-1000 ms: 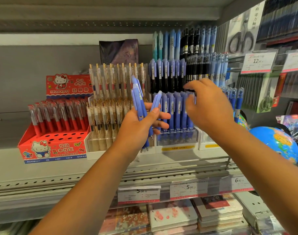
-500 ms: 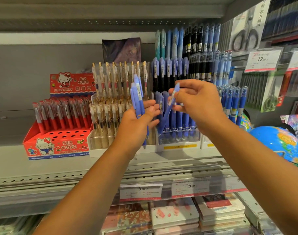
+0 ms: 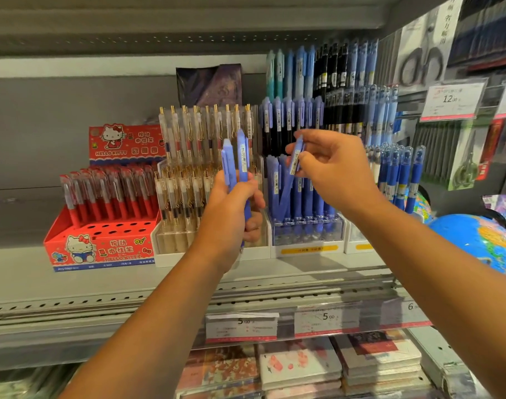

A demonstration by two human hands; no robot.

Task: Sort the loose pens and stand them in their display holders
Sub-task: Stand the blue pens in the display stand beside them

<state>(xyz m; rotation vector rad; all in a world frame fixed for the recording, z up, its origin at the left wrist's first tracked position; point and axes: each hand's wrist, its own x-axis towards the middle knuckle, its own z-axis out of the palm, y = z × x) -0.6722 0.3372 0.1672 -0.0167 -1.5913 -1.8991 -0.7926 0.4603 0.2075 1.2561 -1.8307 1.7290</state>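
Observation:
My left hand grips two upright periwinkle-blue pens in front of the shelf. My right hand pinches a third blue pen near its top, tilted, with its lower end down among the pens of the clear display holder. That holder carries a front row of matching blue pens and a higher back row. Left of it stands a clear holder of gold-clipped pens.
A red Hello Kitty box of red pens sits at the left of the shelf. More blue pens stand at the right, next to a globe. Price tags line the shelf edge above stacked notebooks.
My right hand took one blue pen from my left hand's bunch and carried it right, over the blue pen holder. My left hand closed around the two pens that stayed.

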